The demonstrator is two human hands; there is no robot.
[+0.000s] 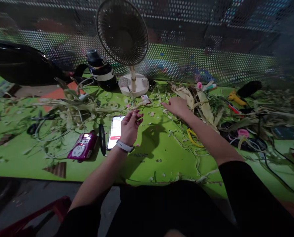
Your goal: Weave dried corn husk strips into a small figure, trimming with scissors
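We hold our left hand [129, 126] over the middle of the table [161, 168], its thumb and fingers drawn together in a pinch; whatever sits at the tips is too small to tell. A watch [124, 145] circles that wrist. Below it lies the lit phone [113, 126], partly covered by the hand.

Our right hand [178, 106] is farther toward the table's far edge, its forefinger pointing left and the other fingers curled; we cannot tell whether it grips anything. The husks [206, 107] lie just beside it, toward the right edge, and a small card [145, 99] lies between the hands, nearer the far edge.

Along that edge stand the fan [123, 36] and, to its left, the bottle [103, 76]. Toward the near left corner we have the purple socket box [81, 148], with a black ring [102, 140] between it and the phone.
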